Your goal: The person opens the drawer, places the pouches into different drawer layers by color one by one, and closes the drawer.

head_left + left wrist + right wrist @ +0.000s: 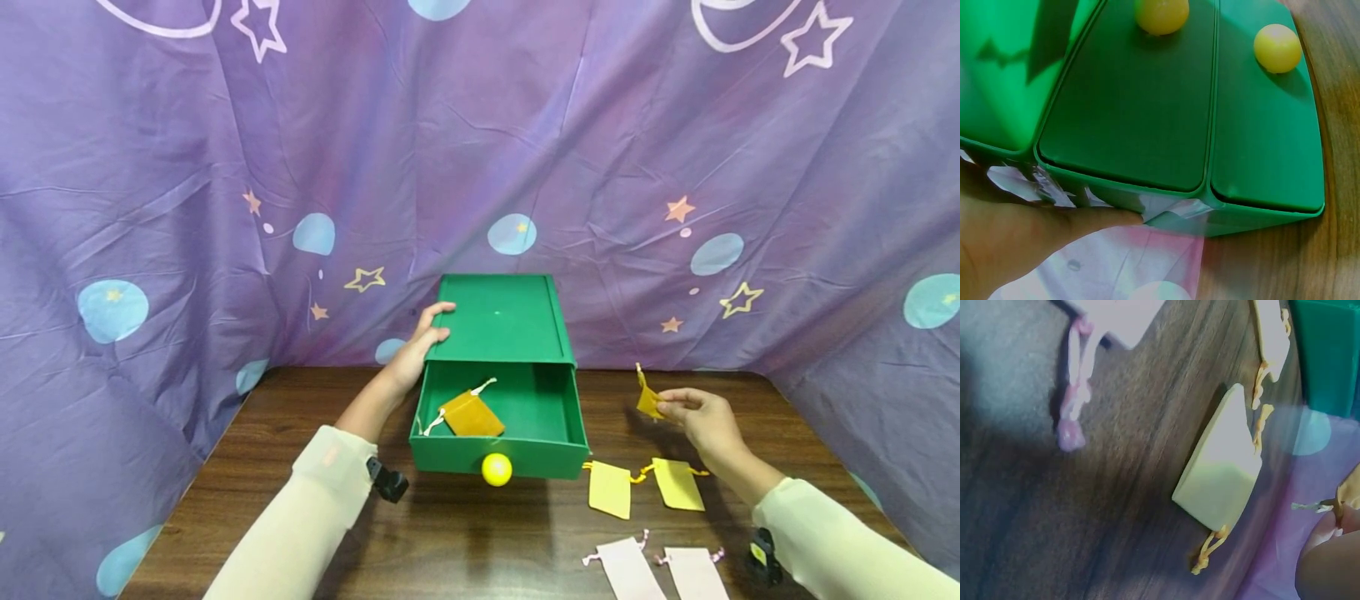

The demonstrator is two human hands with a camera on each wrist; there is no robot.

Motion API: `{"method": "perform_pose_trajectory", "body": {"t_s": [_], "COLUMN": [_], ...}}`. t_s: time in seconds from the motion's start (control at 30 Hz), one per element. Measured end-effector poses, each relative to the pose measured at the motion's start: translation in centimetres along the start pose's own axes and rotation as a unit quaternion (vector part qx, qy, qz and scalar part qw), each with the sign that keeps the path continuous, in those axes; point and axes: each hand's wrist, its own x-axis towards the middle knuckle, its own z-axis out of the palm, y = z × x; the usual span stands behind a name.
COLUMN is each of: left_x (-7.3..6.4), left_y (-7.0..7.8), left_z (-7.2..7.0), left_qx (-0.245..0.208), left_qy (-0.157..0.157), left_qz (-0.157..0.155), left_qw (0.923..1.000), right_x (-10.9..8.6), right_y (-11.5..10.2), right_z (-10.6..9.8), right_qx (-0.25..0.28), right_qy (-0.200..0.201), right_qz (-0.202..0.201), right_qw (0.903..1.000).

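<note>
Along the left side of the green drawer unit (498, 321), the left hand (410, 360) rested flat against the wall, its fingers extended at the upper edge. The top drawer (453, 458) stood pulled out, with a round yellow knob (497, 469) at the middle of its front; the two lower drawers (1129, 106) were closed. Toward the left of the open compartment lay a brown pouch (472, 415) with white cords. To the right, on the wooden surface (480, 558), two yellow pouches (610, 490) lay side by side, with two pale pink pouches (630, 568) nearer the person. Above the surface, beyond the yellow pair, an ochre pouch (648, 403) was pinched between the thumb and fingers of the right hand (707, 421).
</note>
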Motion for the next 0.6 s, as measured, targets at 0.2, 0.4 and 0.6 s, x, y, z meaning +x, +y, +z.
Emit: {"method": "perform_pose_trajectory", "body": {"t_s": [0.2, 0.4, 0.6], "left_x": [-0.1, -0.1, -0.1], "left_y": [0.1, 0.1, 0.1], "left_z": [0.0, 0.0, 0.0], "left_qx": [0.005, -0.001, -0.006], "left_qy": [0.001, -0.003, -0.004], "left_qz": [-0.002, -0.001, 0.003], "left_qw": [1.0000, 1.0000, 1.0000], "right_x": [-0.4, -0.8, -1.4], "right_y": [-0.6, -1.3, -1.9], "right_z": [0.0, 0.1, 0.5], "right_qx": [-0.025, -0.054, -0.062], "right_qy": [-0.006, -0.010, -0.025], "right_qz": [-0.001, -0.008, -0.010], "right_qw": [0.9997, 0.9984, 0.9977]}}
